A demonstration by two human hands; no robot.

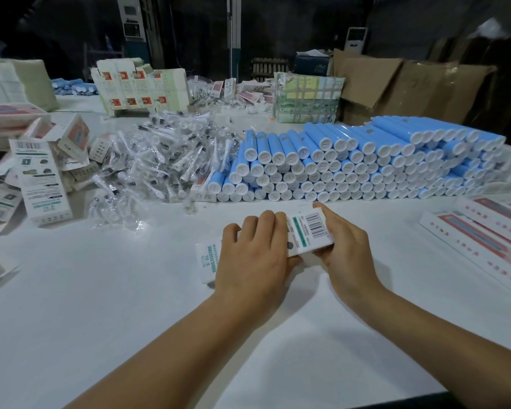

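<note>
White table [101, 320], dark wall [307, 22] behind; left hand [252, 256] and right hand [347, 255] grip carton [310, 231].

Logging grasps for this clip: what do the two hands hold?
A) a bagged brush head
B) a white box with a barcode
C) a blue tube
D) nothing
B: the left hand and right hand both grip the white box, its barcode facing up.

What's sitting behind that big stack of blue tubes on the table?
Behind the blue tubes stand a taped bundle of cartons and brown cardboard boxes. The stack hides the tabletop just behind it and part of the boxes' bases.
</note>
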